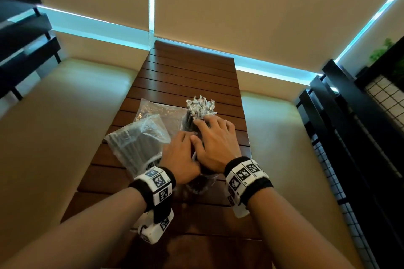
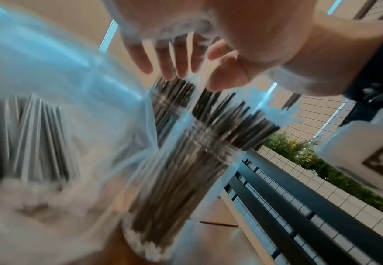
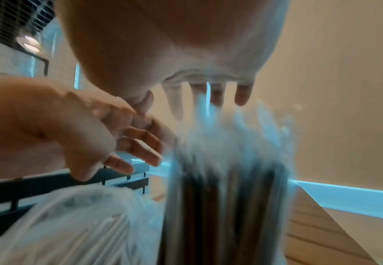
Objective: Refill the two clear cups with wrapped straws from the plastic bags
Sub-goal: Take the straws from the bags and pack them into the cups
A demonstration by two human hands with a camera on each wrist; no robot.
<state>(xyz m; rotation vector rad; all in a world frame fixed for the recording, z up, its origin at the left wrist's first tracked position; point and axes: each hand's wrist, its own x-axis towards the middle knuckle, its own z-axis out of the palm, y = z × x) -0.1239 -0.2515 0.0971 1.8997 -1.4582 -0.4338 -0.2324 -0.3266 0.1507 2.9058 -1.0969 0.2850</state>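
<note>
Both hands tamping wrapped straws into clear cup: left hand fingers loosely curled, right hand fingers spread, released. Next, likely: second cup, straw bag at left.

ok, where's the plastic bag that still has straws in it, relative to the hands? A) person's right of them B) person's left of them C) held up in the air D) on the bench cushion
B: the plastic bag lies on the table, on the person's left of the left hand and right hand.
</note>
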